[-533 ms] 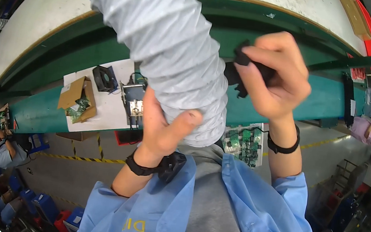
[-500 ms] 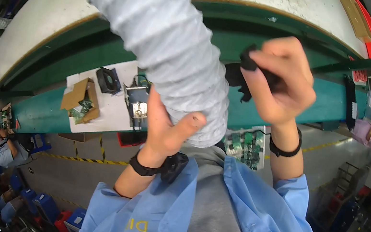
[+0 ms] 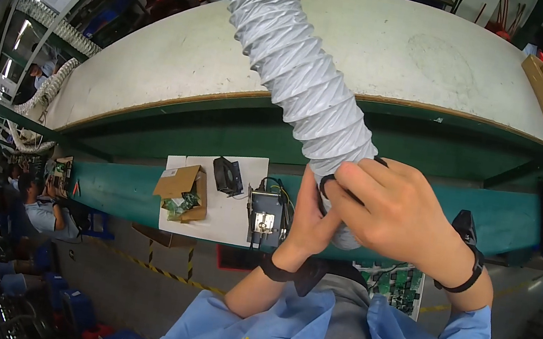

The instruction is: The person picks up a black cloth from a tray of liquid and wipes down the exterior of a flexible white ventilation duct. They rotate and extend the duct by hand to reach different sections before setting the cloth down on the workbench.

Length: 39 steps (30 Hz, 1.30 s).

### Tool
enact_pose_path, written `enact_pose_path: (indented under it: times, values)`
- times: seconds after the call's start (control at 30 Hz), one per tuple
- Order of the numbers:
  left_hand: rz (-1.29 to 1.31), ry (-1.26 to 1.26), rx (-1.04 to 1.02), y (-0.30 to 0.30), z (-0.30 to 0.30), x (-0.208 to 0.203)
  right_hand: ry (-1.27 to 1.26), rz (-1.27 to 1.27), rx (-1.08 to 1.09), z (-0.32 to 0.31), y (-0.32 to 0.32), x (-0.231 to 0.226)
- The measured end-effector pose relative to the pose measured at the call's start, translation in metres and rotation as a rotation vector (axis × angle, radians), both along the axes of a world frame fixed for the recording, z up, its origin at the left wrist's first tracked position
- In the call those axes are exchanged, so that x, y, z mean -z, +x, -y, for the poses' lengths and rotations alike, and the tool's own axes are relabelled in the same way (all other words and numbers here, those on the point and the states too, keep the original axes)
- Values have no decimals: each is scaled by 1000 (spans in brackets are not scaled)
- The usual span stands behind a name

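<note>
- White-grey ribbed hose (image 3: 303,61) slants from the upper left down to its lower end, which sits between the two hands, close to the person's body.
- Left hand (image 3: 307,225) is nearer that end's left side, thumb and fingers wrapped against the hose.
- Right hand (image 3: 397,207) crosses the hose from the right, its folded fingers clamped on a dark strip (image 3: 328,180) that lies across the long axis; how far it runs round the back I cannot tell.
- Wrinkled, spiral-ridged skin covers the hose; the strip looks matt and flexible.
- Behind are a smooth green bench (image 3: 120,181), an opened cardboard box (image 3: 178,187) and a squarish black frame (image 3: 228,175).
</note>
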<state>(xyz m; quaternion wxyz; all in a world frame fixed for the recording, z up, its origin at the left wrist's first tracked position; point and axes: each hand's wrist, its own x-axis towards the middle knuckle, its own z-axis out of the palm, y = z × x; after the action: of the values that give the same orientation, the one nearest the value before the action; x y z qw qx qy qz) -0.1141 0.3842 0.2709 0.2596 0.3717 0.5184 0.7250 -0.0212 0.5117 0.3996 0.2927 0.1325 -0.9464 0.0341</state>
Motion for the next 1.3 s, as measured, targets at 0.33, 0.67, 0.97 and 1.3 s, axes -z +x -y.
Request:
enact_pose_path:
  times: [0.33, 0.67, 0.97, 1.3]
  values:
    - [616, 313, 298, -10, -5, 8, 48, 4, -88, -16, 2, -7]
    - [494, 102, 264, -30, -7, 40, -9, -198, 63, -14, 7, 24]
    - [325, 53, 147, -43, -4, 49, 23, -136, 220, -7, 0, 10]
    - [334, 6, 70, -38, -13, 21, 86, -94, 241, 4, -9, -13]
